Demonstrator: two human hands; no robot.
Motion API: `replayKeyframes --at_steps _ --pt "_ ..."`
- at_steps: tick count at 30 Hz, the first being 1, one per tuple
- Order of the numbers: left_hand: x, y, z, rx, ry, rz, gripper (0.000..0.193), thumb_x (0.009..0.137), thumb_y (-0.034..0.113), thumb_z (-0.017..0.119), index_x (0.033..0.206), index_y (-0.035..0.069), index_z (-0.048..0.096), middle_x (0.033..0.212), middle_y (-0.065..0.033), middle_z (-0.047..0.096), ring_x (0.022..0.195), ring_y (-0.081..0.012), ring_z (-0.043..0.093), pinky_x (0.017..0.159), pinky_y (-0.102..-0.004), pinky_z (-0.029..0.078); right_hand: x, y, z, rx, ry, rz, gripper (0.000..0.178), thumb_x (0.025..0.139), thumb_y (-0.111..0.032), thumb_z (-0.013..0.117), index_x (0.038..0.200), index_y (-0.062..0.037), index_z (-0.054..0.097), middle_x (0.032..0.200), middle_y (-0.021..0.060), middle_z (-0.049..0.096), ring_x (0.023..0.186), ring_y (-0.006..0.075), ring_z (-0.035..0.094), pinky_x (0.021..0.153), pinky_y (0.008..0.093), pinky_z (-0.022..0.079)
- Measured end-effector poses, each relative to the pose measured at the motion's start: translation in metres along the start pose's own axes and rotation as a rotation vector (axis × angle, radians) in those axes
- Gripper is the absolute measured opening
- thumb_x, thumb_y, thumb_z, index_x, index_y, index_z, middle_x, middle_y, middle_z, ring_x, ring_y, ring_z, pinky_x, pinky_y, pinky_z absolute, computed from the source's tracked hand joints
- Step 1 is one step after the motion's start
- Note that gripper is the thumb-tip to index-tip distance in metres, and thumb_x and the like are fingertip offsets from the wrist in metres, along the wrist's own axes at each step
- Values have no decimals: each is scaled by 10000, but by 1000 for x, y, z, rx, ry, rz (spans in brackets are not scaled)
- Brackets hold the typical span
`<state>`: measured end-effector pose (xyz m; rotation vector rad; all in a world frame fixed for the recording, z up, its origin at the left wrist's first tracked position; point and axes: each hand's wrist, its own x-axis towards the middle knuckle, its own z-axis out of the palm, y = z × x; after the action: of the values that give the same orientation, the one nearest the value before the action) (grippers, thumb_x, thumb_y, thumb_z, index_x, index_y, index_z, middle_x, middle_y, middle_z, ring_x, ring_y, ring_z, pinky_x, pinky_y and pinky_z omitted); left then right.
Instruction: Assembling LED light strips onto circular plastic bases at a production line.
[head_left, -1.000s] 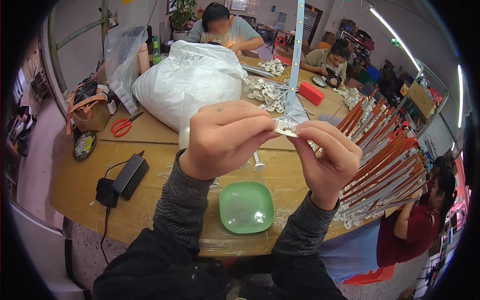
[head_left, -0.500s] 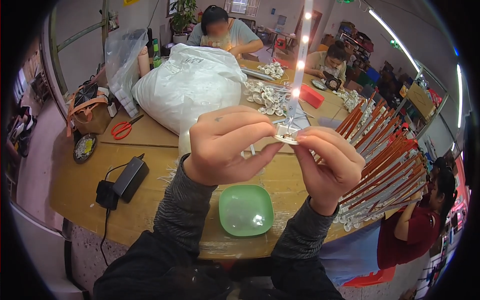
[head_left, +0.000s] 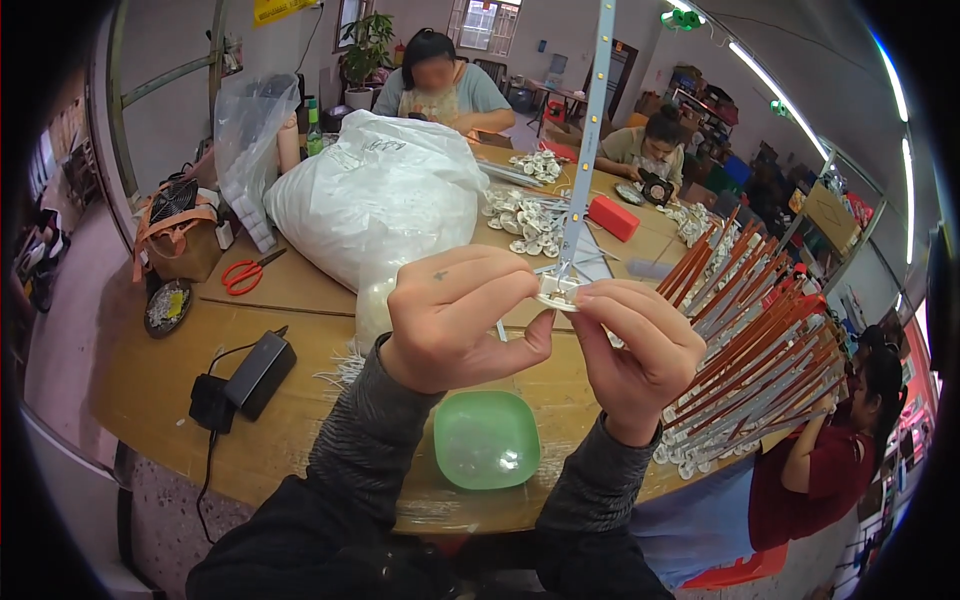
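A narrow LED light strip (head_left: pixel 588 130) stands upright in front of me, its yellow LEDs unlit. Its lower end meets a small round white base (head_left: pixel 556 294) with short wires. My right hand (head_left: pixel 640 350) pinches the right side of that base between thumb and fingers. On the other side, my left hand (head_left: pixel 455 315) is curled with its fingertips against the base's left edge; the left thumb sits a little lower. Below both hands a green square dish (head_left: pixel 487 440) rests on the table (head_left: pixel 310 430).
Left are a black power adapter (head_left: pixel 260 373), red-handled scissors (head_left: pixel 250 272) and a small dark dish (head_left: pixel 168 308). A big white bag (head_left: pixel 385 190) stands behind my left hand. Right lie many stacked strips (head_left: pixel 760 350). Co-workers sit at the far side and right, near a red box (head_left: pixel 613 218).
The LEDs on the strip were lit and are now dark. Both hands have shifted slightly left with the strip, and the left thumb has dropped away from the base.
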<state>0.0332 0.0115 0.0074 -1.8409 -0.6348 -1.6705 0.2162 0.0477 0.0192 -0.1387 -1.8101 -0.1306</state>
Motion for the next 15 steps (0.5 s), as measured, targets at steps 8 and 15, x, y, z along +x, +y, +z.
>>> replayKeyframes --at_steps 8,15 --pt "-6 -14 2 -94 -92 -103 235 662 -44 818 871 3 720 844 -114 708 740 -233 705 646 -301 566 -2 17 5 -35 -2 -37 176 694 105 742 850 28 712 816 135 709 798 289 730 690 338 585" --pt "-4 -16 -4 -105 -121 -45 216 666 -92 769 857 -8 711 826 -112 706 737 -246 706 641 -306 565 -3 17 5 11 -6 -32 175 705 101 751 862 32 717 819 141 711 782 275 727 686 325 580"
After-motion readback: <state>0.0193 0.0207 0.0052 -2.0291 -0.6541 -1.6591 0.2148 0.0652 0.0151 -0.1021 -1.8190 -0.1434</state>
